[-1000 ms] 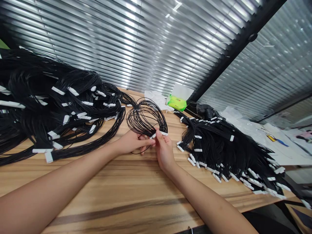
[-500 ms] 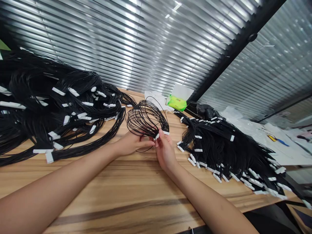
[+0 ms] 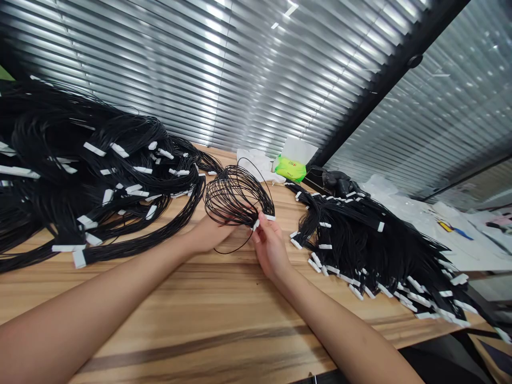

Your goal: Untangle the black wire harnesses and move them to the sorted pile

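A small coil of thin black cord [image 3: 236, 194] stands up from the wooden table [image 3: 208, 314] at the centre. My left hand [image 3: 210, 233] grips the gathered base of the coil, its fingers partly hidden behind the strands. My right hand [image 3: 270, 242] pinches the cord end with its white tag [image 3: 256, 224] beside the coil's base. A second white tag [image 3: 270, 217] sticks out just right of my fingers. One loose strand loops down onto the table below my hands.
A big heap of black cords with white tags [image 3: 80, 176] fills the left. A flatter pile of tagged cords [image 3: 372, 245] lies at the right. White cloth and a green packet [image 3: 290, 169] sit at the back by the slatted shutter. The table edge runs along the front right.
The coil has turned and shifted slightly left. My left fingers have moved up behind the coil's base, and my right hand has risen a little with the tagged end.
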Demonstrator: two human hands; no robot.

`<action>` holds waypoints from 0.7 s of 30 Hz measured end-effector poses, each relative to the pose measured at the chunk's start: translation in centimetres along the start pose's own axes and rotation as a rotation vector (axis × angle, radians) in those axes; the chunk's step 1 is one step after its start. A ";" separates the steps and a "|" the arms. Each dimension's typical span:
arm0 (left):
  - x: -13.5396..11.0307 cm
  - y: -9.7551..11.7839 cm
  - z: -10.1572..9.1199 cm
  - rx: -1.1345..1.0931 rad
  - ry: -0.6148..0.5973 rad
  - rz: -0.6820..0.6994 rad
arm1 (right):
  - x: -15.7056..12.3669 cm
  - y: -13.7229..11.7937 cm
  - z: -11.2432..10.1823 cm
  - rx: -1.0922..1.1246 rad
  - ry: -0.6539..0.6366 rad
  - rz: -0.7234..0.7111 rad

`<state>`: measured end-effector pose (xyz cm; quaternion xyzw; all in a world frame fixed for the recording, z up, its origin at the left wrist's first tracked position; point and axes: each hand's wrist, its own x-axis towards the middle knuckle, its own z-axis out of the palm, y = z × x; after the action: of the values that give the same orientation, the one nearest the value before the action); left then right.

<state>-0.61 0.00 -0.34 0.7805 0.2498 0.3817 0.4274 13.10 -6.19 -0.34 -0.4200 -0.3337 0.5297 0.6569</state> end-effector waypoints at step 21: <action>1.1 -0.8 -0.2 -0.229 0.129 -0.188 | -0.5 1.1 -0.4 -0.143 -0.247 0.044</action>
<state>-0.11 1.29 -0.52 0.6736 0.3037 0.4153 0.5306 12.91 -6.63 -1.49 -0.4047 -0.4395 0.5665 0.5675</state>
